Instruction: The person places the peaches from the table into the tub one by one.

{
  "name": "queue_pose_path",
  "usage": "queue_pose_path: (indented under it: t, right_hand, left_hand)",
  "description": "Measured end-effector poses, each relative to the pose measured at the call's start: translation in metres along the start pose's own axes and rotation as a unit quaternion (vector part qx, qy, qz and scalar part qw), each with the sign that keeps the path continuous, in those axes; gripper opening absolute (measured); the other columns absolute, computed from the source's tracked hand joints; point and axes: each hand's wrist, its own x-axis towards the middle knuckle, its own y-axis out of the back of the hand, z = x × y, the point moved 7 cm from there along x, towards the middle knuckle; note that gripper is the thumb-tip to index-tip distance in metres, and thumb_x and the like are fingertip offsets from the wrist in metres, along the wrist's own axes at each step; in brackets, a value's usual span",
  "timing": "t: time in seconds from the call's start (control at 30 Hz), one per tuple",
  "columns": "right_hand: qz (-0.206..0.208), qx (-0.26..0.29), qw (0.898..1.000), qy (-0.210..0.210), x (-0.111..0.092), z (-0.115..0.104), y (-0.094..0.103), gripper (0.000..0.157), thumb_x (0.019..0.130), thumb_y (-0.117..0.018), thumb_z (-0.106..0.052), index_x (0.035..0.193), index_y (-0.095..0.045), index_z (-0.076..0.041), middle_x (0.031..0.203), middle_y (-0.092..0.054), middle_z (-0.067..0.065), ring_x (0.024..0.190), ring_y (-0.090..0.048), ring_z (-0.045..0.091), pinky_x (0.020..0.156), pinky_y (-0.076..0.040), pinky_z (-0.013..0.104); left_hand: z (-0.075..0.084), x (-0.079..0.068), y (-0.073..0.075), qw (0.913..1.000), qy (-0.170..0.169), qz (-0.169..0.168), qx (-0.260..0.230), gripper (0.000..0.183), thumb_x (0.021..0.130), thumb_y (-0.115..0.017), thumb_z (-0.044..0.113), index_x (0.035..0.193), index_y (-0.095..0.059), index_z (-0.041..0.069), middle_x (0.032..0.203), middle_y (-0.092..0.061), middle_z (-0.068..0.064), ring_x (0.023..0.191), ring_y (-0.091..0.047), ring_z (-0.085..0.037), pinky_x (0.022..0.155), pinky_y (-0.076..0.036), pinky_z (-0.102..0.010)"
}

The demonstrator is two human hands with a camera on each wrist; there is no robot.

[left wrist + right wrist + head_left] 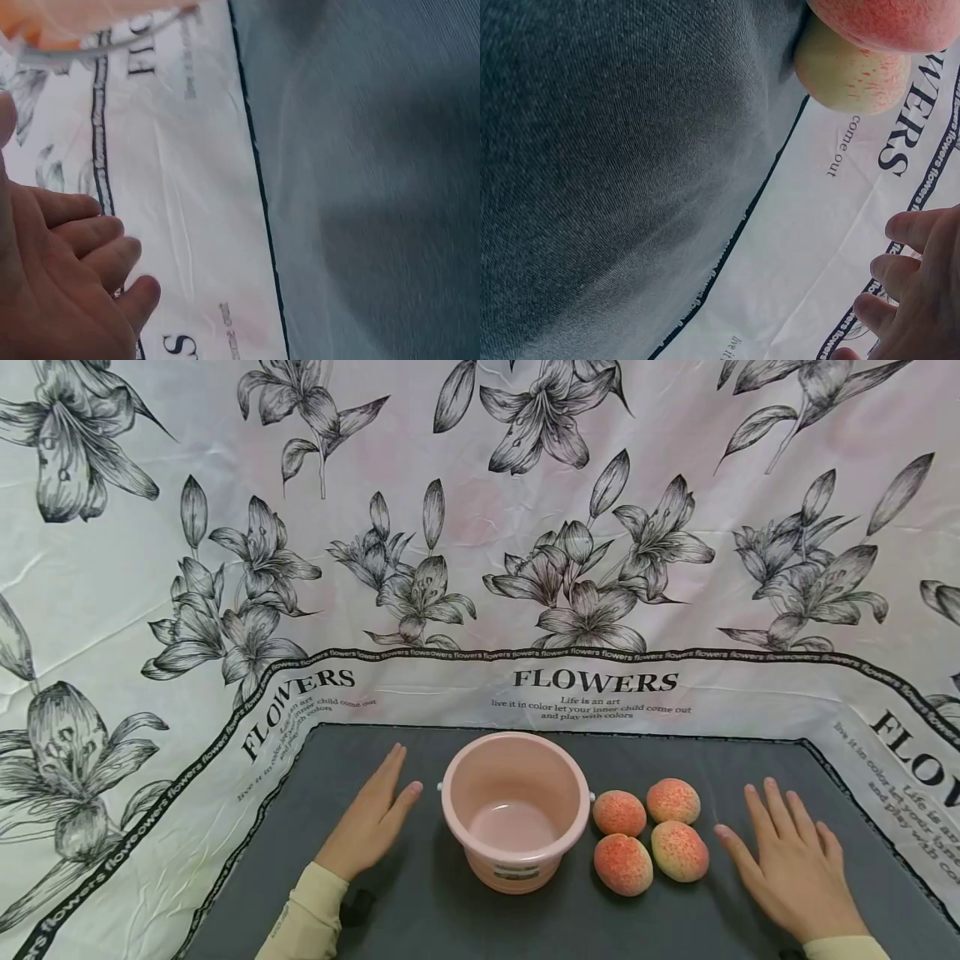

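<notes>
A pink bucket (pixel 517 852) stands upright at the middle of the dark grey cloth, its inside bare in the head view. Several red-and-yellow peaches (pixel 622 864) lie in a cluster just right of it. My left hand (pixel 369 827) is left of the bucket, apart from it, with straight fingers and nothing held. To the right of the peaches, my right hand (pixel 798 860) has its fingers spread and holds nothing. The left wrist view catches part of the bucket (pixel 90 19) above the left hand (pixel 67 262). Two peaches (pixel 851 75) show in the right wrist view.
Behind the dark cloth (pixel 420 918) rises a white sheet (pixel 465 693) printed with lilies and the word FLOWERS. A black printed band (pixel 487 654) runs across this sheet. The bucket's handle (pixel 112 46) shows in the left wrist view.
</notes>
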Motion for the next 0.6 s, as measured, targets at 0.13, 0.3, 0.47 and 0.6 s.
queue_pose_path:
  t: [0.13, 0.3, 0.47, 0.6]
  right_hand:
    - [-0.008, 0.003, 1.000, -0.003, 0.000, 0.000, -0.001, 0.087, 0.114, -0.043, -0.058, 0.173, -0.013, -0.002, 0.179, 0.001, 0.029, 0.165, 0.007, 0.054, 0.114, -0.007, 0.085]
    - [-0.010, 0.007, 1.000, -0.004, -0.002, 0.001, -0.003, 0.087, 0.114, -0.044, -0.058, 0.173, -0.013, -0.003, 0.179, -0.001, 0.028, 0.166, 0.006, 0.053, 0.114, -0.008, 0.084]
    - [-0.025, 0.016, 1.000, -0.007, -0.004, -0.005, -0.003, 0.086, 0.114, -0.041, -0.059, 0.173, -0.015, -0.002, 0.179, -0.002, 0.029, 0.164, -0.002, 0.056, 0.111, -0.012, 0.083]
    - [-0.030, 0.039, 0.999, 0.006, -0.005, -0.020, -0.001, 0.083, 0.115, -0.045, -0.055, 0.172, -0.021, 0.000, 0.178, -0.010, 0.032, 0.158, -0.017, 0.061, 0.105, -0.022, 0.083]
  left_hand:
    - [0.012, -0.002, -0.003, 0.9981, 0.007, -0.006, -0.060, 0.070, 0.115, -0.044, 0.054, 0.174, -0.023, 0.023, 0.181, -0.023, -0.001, 0.166, -0.028, -0.031, 0.131, -0.028, -0.063]
    - [0.029, -0.002, -0.013, 0.9914, 0.017, -0.028, -0.127, 0.062, 0.116, -0.043, 0.051, 0.172, -0.030, 0.028, 0.178, -0.032, 0.004, 0.165, -0.032, -0.024, 0.132, -0.029, -0.058]
    - [0.045, -0.004, -0.020, 0.9829, 0.003, -0.035, -0.181, 0.059, 0.116, -0.045, 0.048, 0.171, -0.032, 0.032, 0.175, -0.037, 0.004, 0.162, -0.039, -0.022, 0.130, -0.035, -0.055]
    - [0.054, -0.007, -0.021, 0.9742, -0.024, -0.035, -0.222, 0.071, 0.112, -0.061, 0.035, 0.172, -0.024, 0.036, 0.178, -0.032, 0.005, 0.162, -0.039, -0.024, 0.127, -0.037, -0.059]
